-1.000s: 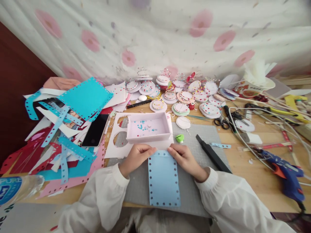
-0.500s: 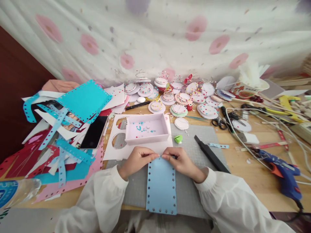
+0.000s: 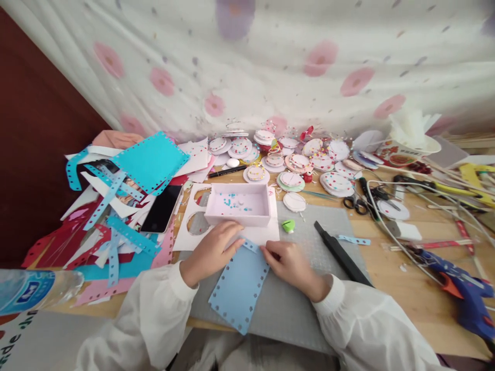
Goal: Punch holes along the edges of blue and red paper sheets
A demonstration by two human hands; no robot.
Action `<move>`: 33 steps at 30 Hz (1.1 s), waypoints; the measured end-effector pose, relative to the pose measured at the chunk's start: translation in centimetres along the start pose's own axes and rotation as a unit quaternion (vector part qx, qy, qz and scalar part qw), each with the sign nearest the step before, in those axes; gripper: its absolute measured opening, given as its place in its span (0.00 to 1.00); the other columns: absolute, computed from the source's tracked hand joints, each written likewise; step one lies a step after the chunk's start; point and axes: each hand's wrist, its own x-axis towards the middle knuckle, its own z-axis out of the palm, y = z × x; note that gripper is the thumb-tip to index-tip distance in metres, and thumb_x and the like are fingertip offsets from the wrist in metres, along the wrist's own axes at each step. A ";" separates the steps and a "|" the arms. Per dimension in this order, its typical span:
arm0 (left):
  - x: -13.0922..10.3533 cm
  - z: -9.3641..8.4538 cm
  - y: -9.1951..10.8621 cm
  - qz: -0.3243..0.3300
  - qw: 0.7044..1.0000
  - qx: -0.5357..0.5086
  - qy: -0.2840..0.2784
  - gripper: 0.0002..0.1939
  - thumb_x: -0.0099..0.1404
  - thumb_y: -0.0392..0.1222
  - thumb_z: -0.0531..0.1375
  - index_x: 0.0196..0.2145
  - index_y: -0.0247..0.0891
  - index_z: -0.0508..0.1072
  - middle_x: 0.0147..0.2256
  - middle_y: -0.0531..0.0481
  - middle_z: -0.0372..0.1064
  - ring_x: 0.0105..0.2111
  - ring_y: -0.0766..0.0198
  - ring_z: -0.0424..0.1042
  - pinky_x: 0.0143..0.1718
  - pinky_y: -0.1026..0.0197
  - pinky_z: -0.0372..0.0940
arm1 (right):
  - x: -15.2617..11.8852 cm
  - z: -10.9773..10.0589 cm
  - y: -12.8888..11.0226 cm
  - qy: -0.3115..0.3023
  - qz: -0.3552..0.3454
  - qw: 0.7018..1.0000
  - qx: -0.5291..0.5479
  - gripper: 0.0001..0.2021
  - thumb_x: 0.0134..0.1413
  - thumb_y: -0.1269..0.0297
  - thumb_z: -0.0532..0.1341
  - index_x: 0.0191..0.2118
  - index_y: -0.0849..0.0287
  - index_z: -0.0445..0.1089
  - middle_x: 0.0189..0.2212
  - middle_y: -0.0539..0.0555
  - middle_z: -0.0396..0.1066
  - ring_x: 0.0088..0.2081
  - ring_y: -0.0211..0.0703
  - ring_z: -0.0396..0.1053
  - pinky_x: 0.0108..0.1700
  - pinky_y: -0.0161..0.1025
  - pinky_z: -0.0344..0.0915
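Observation:
A light blue sheet of paper (image 3: 238, 288), punched with holes along its edges, lies tilted before me, with a narrow folded strip at its top. My right hand (image 3: 289, 263) pinches the sheet's upper right corner, fingers curled. At the upper left, my left hand (image 3: 214, 250) has its fingers stretched out beside the box and its thumb apart, at the paper's edge. Just beyond the hands stands a lilac open box (image 3: 237, 219) holding small blue punched bits. Under it lies a white sheet with round cut-outs (image 3: 183, 237).
A grey cutting mat (image 3: 286, 309) lies beneath the paper. Rightward are a green punch (image 3: 288, 225), a black tool (image 3: 340, 252), scissors (image 3: 356, 205) and a blue glue gun (image 3: 460, 293). Leftward are a phone (image 3: 161, 208), paper scraps (image 3: 112, 252) and a bottle (image 3: 42, 291). Several decorated discs (image 3: 336, 183) stand behind.
The blue sheet has turned, its lower end swinging left. My left hand has opened from its pinch at the top edge, and the right hand has moved slightly right and down. The view has shifted.

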 end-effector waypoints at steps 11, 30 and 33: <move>-4.5 3.2 1.3 0.079 0.976 0.162 -0.122 0.25 0.68 0.49 0.53 0.61 0.45 0.56 0.65 0.43 0.44 0.65 0.46 0.42 0.60 0.38 0.51 | -2.6 -2.9 0.3 0.134 0.030 0.985 -0.101 0.17 0.63 0.62 0.50 0.26 0.60 0.68 0.23 0.54 0.69 0.26 0.41 0.66 0.31 0.35 0.56; -2.9 4.9 -1.4 0.072 0.979 0.190 -0.006 0.28 0.71 0.45 0.49 0.64 0.35 0.49 0.65 0.42 0.45 0.65 0.50 0.42 0.63 0.44 0.47 | -9.8 -5.1 4.2 0.082 0.029 0.987 -0.137 0.16 0.63 0.61 0.52 0.54 0.61 0.60 0.42 0.61 0.66 0.42 0.50 0.67 0.43 0.45 0.69; -2.9 4.8 -1.3 0.067 0.977 0.202 -0.012 0.27 0.71 0.46 0.48 0.64 0.35 0.49 0.66 0.42 0.43 0.66 0.51 0.40 0.63 0.44 0.46 | -9.1 -4.3 1.2 -0.021 -0.017 0.996 -0.091 0.17 0.63 0.63 0.53 0.56 0.56 0.58 0.40 0.58 0.68 0.40 0.47 0.68 0.41 0.42 0.69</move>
